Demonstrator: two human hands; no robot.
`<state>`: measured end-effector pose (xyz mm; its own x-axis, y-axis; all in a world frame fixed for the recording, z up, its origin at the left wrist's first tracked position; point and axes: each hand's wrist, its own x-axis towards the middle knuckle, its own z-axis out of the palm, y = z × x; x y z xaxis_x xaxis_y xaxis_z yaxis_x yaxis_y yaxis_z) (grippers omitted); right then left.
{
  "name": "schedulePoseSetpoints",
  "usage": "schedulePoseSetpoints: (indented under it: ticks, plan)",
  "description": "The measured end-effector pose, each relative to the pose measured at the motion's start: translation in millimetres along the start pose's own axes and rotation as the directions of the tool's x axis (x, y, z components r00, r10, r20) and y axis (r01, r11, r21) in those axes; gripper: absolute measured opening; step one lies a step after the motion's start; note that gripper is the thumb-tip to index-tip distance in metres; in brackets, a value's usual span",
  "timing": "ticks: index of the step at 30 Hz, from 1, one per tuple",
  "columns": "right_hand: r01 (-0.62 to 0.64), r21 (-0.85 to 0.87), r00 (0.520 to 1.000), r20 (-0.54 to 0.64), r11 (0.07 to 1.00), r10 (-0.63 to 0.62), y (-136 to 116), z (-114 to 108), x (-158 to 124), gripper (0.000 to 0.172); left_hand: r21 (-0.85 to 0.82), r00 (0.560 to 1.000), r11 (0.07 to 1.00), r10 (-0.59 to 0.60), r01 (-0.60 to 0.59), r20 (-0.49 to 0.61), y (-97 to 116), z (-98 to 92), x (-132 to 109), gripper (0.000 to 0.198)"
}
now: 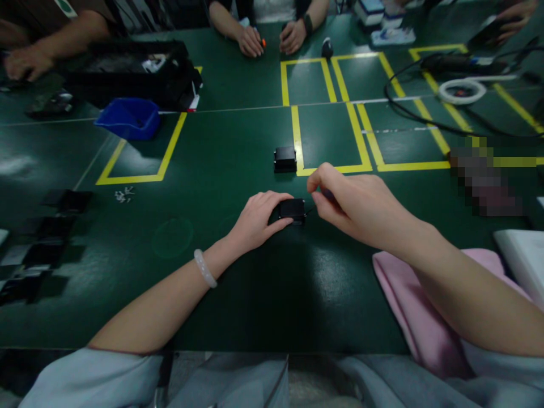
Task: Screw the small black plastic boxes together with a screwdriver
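My left hand (259, 218) grips a small black box (292, 209) that rests on the green table (212, 170), fingers curled round its left side. My right hand (352, 201) hovers just right of the box with thumb and forefinger pinched together on something too small to make out. A second small black box (284, 159) sits a little farther away, beside a yellow tape line.
A blue bin (130, 117) and a black tray (131, 71) stand at the back left. Small screws (124, 195) lie left. Several black parts (38, 249) line the left edge. Pink cloth (408, 300) lies near right. Other people's hands (272, 39) rest at the far side. Cables (425, 113) run at the back right.
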<state>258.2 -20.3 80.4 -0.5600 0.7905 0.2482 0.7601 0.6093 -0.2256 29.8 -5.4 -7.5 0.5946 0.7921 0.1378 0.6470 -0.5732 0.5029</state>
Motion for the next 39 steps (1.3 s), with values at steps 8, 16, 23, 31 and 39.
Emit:
schedulePoseSetpoints:
  ticks: [8, 16, 23, 31, 39]
  plan:
    - [-0.020, -0.032, 0.999, 0.025, 0.999, 0.021, -1.1, -1.4, 0.1, 0.025, 0.000, 1.000, 1.000, -0.019, 0.019, 0.016, 1.5, -1.2, 0.8, 0.036]
    - [-0.024, -0.044, 0.999, 0.045, 0.999, 0.026, -2.6, -2.8, 0.5, 0.029, -0.010, 0.999, 0.999, -0.030, 0.030, 0.026, 2.3, -1.2, 0.3, 0.036]
    - [-0.041, -0.061, 0.999, 0.000, 0.997, 0.041, -0.6, -1.0, 0.0, 0.023, -0.001, 0.999, 1.000, -0.019, 0.019, 0.027, 2.4, -1.3, 1.2, 0.036]
    - [-0.020, -0.063, 1.000, 0.022, 0.998, 0.022, -1.4, -2.8, -1.1, 0.029, -0.007, 1.000, 1.000, -0.024, 0.025, 0.016, 1.2, -0.5, 0.5, 0.037]
    - [-0.029, -0.035, 1.000, 0.008, 0.999, 0.029, -1.0, -2.1, -0.3, 0.020, -0.008, 0.999, 1.000, -0.026, 0.026, 0.025, 2.1, -1.7, 0.4, 0.037]
